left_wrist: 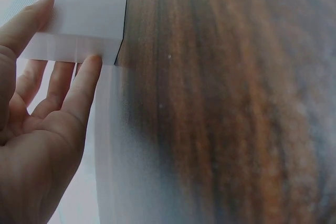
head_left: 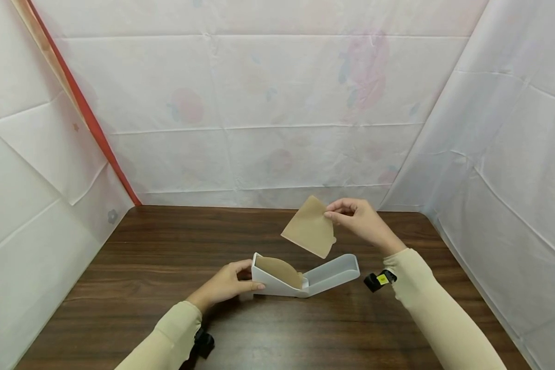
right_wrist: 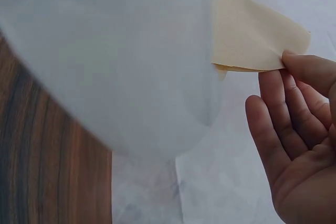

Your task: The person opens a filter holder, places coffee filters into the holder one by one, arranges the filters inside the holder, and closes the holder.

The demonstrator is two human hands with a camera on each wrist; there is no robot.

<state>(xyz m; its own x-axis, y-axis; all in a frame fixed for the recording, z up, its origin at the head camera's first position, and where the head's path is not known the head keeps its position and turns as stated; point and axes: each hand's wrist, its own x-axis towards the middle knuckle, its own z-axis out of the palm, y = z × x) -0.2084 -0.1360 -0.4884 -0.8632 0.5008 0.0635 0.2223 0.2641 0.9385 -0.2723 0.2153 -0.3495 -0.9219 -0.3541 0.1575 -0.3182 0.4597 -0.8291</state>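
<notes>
A white filter box stands on the table with its hinged lid swung out to the right. Tan cone-shaped paper coffee filters show inside it. My left hand grips the box's left end, thumb on the near side; in the left wrist view its fingers lie at the end face. Above the lid, my right hand pinches one coffee filter by its edge between thumb and fingertips. The right wrist view shows that filter slightly parted along its lower edge.
The dark wood table spreads around the box. White patterned sheeting rises behind it and on both sides, with a red strip along the left corner. The lid fills much of the right wrist view.
</notes>
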